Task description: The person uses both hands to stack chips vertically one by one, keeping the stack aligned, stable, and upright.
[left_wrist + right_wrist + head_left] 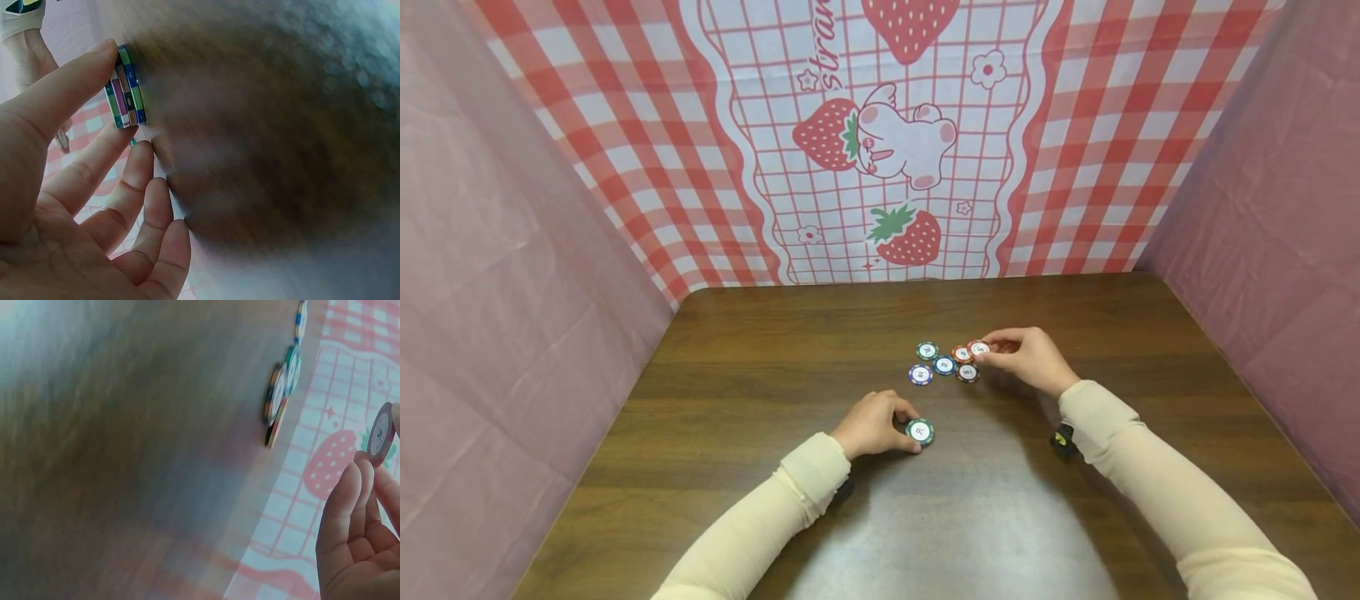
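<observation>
Between thumb and index finger, my left hand (874, 425) pinches a short stack of chips (920, 431), green-rimmed on top; the left wrist view shows the stack (125, 87) edge-on, several chips thick. My right hand (1033, 360) pinches one red chip (978, 349) by its rim, seen raised off the table in the right wrist view (380, 434). In the head view the red chip overlaps another red chip (962, 354). Beside these lie a black chip (967, 372), a light-blue chip (944, 365), a green chip (927, 351) and a dark-blue chip (921, 374).
The brown wooden table (760, 333) ends at a checkered strawberry-print cloth (910, 150) at the back. Pink curtains (490, 292) hang at both sides. Dark wrist devices (1063, 440) show at the sleeves.
</observation>
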Available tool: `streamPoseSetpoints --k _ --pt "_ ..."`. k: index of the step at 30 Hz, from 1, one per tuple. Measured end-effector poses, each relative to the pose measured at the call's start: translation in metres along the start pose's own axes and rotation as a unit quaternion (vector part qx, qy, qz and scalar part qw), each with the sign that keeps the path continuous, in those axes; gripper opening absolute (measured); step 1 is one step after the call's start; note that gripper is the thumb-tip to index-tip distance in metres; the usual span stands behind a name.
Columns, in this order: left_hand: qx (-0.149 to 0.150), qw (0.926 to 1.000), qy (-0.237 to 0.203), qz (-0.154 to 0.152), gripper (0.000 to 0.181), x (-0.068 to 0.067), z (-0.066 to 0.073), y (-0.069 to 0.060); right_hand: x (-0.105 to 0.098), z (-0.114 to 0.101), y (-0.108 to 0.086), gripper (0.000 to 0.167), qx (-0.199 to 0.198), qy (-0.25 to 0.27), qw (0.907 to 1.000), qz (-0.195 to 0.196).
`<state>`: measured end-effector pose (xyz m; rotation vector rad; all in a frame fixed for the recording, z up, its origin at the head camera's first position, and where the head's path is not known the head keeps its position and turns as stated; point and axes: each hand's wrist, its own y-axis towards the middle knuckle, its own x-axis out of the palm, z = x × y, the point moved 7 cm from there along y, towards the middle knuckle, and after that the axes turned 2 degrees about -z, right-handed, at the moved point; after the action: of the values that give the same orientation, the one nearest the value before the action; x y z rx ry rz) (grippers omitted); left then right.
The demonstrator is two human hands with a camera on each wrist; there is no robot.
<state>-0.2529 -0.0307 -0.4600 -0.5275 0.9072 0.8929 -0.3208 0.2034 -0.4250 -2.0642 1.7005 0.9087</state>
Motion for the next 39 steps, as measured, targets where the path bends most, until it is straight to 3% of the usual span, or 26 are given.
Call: streamPoseSetpoints --k 5,17,28,39 --pt "0.003 1.0000 0.003 0.000 0.039 -0.001 0.001 0.000 0.008 -0.012 -0.006 0.030 -0.030 -0.010 0.9995 0.002" --pt "0.005 1.0000 0.004 0.000 0.040 -0.001 0.000 0.000 0.036 -0.038 -0.026 0.028 -0.087 0.026 0.9956 -0.025" --pt "0.007 0.9999 0.011 0.002 0.039 -0.001 0.001 0.000 0.065 -0.048 -0.039 0.024 -0.081 0.057 0.9918 -0.081" --pt "0.007 0.9999 0.014 0.000 0.039 -0.001 0.002 0.000 0.084 -0.052 -0.043 0.023 -0.091 0.040 0.9873 -0.124"
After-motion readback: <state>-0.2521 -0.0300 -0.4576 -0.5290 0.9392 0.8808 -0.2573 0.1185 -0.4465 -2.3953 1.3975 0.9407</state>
